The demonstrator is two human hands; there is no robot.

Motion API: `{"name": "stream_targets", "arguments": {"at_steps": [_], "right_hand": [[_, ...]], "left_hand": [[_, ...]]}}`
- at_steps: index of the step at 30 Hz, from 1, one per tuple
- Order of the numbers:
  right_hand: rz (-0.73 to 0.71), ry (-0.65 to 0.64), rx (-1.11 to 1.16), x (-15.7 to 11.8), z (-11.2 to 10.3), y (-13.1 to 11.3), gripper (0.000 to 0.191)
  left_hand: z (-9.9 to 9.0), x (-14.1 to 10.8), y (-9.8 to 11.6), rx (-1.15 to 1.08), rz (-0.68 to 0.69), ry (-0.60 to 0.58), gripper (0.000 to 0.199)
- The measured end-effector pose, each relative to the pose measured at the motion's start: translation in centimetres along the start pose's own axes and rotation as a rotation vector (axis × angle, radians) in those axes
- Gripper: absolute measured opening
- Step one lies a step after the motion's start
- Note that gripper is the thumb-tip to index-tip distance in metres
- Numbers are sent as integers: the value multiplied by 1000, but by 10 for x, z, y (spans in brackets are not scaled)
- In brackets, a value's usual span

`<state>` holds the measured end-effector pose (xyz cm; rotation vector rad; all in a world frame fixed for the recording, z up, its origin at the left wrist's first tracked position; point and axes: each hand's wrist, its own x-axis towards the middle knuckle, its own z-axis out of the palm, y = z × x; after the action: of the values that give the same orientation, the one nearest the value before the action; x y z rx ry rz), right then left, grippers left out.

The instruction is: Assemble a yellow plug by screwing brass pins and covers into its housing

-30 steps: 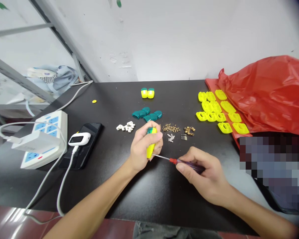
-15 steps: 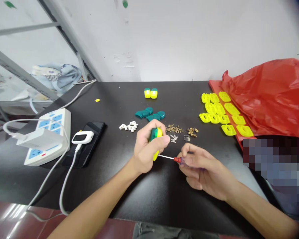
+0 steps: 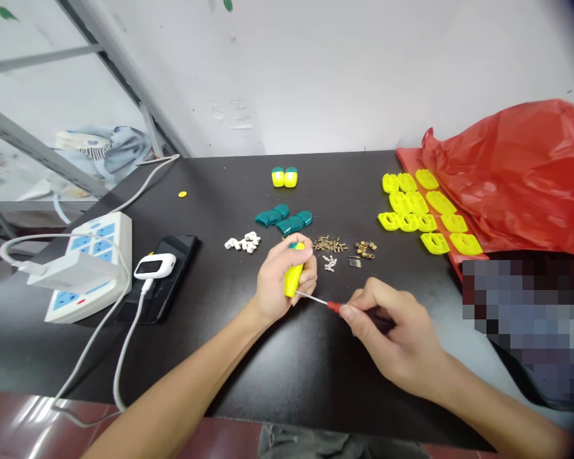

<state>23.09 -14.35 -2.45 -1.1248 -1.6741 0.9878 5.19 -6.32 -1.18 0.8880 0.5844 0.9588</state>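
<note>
My left hand (image 3: 280,278) is closed around a yellow plastic casing with a green top (image 3: 294,273), held above the table. A red-collared screwdriver (image 3: 333,306) is gripped in my right hand (image 3: 402,331), its handle mostly hidden by the fingers. The thin metal shaft reaches left to the lower end of the casing; whether the tip sits on a screw is too small to tell. Just beyond my hands lie brass screws (image 3: 330,245), small silvery metal pieces (image 3: 330,263), a row of pins (image 3: 354,262) and brass-coloured blocks (image 3: 365,249).
Green covers (image 3: 294,222) and white plastic parts (image 3: 243,242) lie mid-table, with two yellow-green casings (image 3: 284,177) behind. Yellow shells (image 3: 408,220) line the right, beside a red bag (image 3: 516,185). At left are a power strip (image 3: 124,245), a phone (image 3: 184,255) and cables.
My right hand has turned over, from loosely spread fingers to a closed grip on the screwdriver. The casing has tilted in my left hand, showing more of its yellow side.
</note>
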Motion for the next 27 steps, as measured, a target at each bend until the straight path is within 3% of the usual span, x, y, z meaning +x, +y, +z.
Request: {"name": "stream_targets", "arguments": {"at_steps": [6,10,14,17,22,27], "right_hand": [[535,-55,646,7,5,-11,41],[736,-130,936,11,2,-9,43],[856,-196,1080,12,0,-3,42],[858,-195,1100,13,-1,-4,40],[720,-162,1015,15,-1,-10,33],[432,-69,497,11,-5,-6,29]], "left_hand": [[-3,-4,-1,81,85,-25,22],[-2,-7,1,111,144,-63,22],[-1,-10,4,154,220,-84,24],[0,-10,5,174,246,-81,25],[2,-9,8,124,199,-65,26],[-1,-7,9,114,142,-13,25]]}}
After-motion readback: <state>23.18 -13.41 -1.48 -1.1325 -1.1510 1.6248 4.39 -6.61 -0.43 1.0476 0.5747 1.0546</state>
